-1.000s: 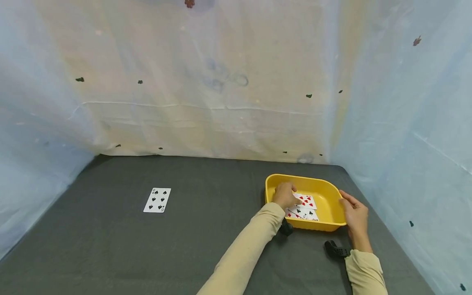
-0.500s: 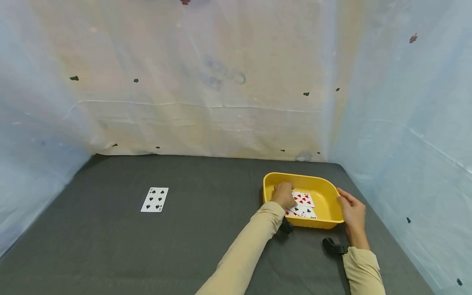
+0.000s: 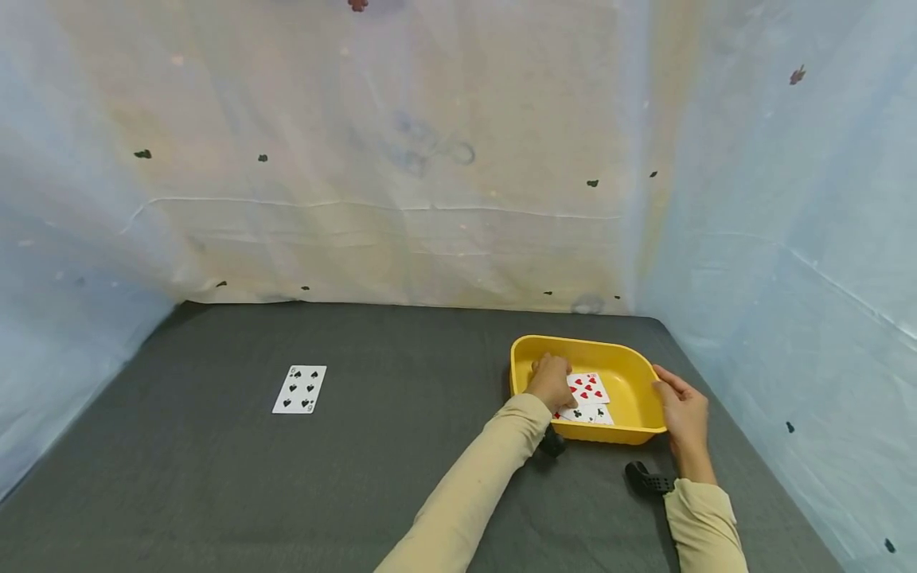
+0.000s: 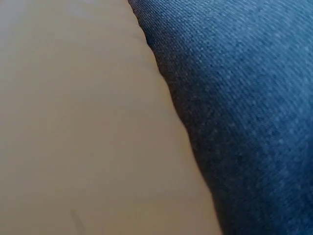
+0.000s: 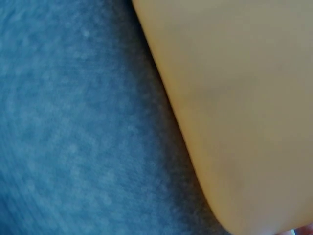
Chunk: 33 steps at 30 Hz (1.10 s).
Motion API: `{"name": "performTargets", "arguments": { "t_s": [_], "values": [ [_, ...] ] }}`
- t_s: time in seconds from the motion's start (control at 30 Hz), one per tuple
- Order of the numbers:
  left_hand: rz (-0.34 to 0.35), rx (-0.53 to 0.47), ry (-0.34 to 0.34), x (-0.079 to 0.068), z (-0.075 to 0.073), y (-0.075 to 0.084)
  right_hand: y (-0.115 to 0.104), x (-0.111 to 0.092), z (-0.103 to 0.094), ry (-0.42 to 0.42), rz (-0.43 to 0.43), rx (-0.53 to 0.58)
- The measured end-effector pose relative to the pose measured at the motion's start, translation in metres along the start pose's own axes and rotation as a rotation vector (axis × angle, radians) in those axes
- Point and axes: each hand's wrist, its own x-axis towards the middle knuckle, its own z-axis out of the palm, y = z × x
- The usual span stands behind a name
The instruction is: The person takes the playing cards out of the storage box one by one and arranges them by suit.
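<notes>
A yellow plastic tray (image 3: 634, 402) stands at the right of the dark cloth. My right hand (image 3: 688, 418) grips its right rim, thumb over the edge and fingers along the outside. Inside, my left hand (image 3: 552, 382) reaches down onto the playing cards with bent fingers, its thumb at the left edge of a hearts card (image 3: 593, 388). Under that lies a clubs card (image 3: 596, 415), and a red-marked card (image 3: 556, 415) barely shows beside the hand. I cannot tell whether the left fingers pinch a card. Both wrist views show mostly the tray's outer wall (image 4: 88, 122) against cloth.
A six of spades (image 3: 299, 390) lies face up on the dark cloth (image 3: 215, 493) at the left. Pale sheeting (image 3: 401, 239) rises behind the table and along both sides. Black wrist devices (image 3: 648, 479) sit low near the tray's front.
The left hand has shifted slightly over the cards, and less of the red-marked card shows beneath it. The right hand keeps its place on the rim; the whole head view has drifted a little.
</notes>
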Motion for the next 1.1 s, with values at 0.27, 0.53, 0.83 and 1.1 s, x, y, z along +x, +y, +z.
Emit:
{"name": "performTargets", "arguments": {
  "t_s": [0.27,0.53,0.83,1.1],
  "values": [
    [-0.039,-0.093,0.038,-0.003,-0.002,0.001,-0.001,-0.001,0.000,-0.004,-0.008,-0.035],
    [-0.018,-0.256,0.018,-0.004,-0.005,0.001,-0.001,0.000,0.000,-0.005,-0.008,-0.032],
    [-0.014,-0.339,0.024,-0.011,-0.011,0.004,-0.003,-0.002,-0.001,-0.010,-0.003,-0.044],
    [-0.034,-0.398,0.005,-0.016,-0.020,0.004,-0.002,-0.001,-0.001,-0.021,-0.006,-0.044]
  ]
}}
